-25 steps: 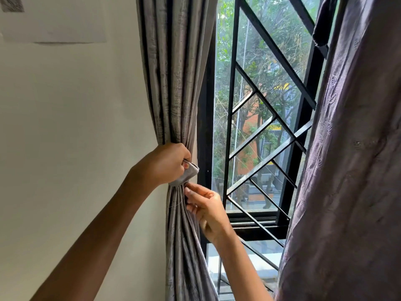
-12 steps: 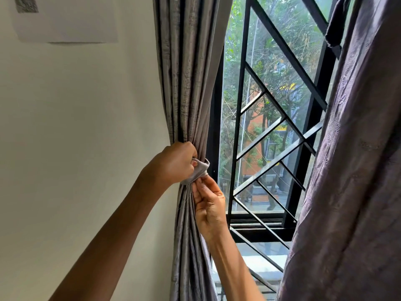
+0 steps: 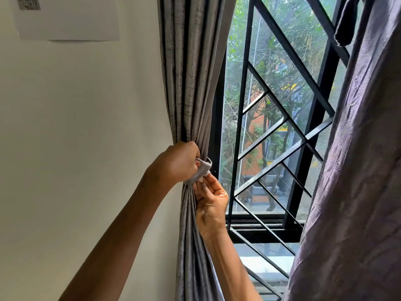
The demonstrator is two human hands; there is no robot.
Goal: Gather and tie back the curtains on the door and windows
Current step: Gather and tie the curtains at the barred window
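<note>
Holding curtain point(image 3: 191, 72) bunched beside window frame point(image 3: 260, 232): left hand point(image 3: 175, 164) is clenching it, right hand point(image 3: 211, 205) is pinching tieback point(image 3: 200, 171). Slack pinch could be letting pleats spill.

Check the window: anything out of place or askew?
A dark cloth strip hangs loose against the window grille at top right, holding nothing. The purple curtain beside it is ungathered. The grey curtain is bunched in the left hand; the right hand pinches the tie band.

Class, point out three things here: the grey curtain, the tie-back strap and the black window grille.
grey curtain point(image 3: 191, 72), head view, on its upper pleats.
tie-back strap point(image 3: 205, 168), head view, on its folded loop.
window grille point(image 3: 295, 192), head view, on the thick right upright.
</note>
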